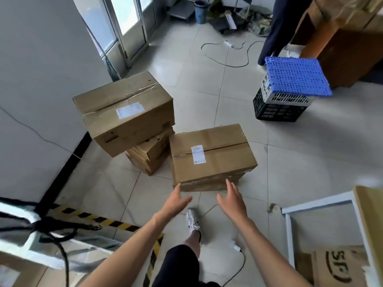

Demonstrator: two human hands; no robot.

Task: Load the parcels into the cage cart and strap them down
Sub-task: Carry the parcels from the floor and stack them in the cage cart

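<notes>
A taped brown cardboard parcel (211,154) is sitting on glossy floor tiles (207,96). The left hand (176,200) and right hand (233,200) are hovering spread and empty just beside its near face. Left of it, similar cartons (124,112) are lying stacked askew.

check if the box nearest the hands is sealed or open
Sealed: the box has flat, closed flaps, and a label spans the seam.

I recorded plain brown cardboard on the nearest parcel (213,162) and the stacked parcel (124,121), each with a white label (198,154), a blue perforated panel (296,76), a white crate (288,98), a black crate (277,111), yellow-and-black diagonal stripes on the floor tape (93,216), and pale grey floor tiles (310,162).
</notes>
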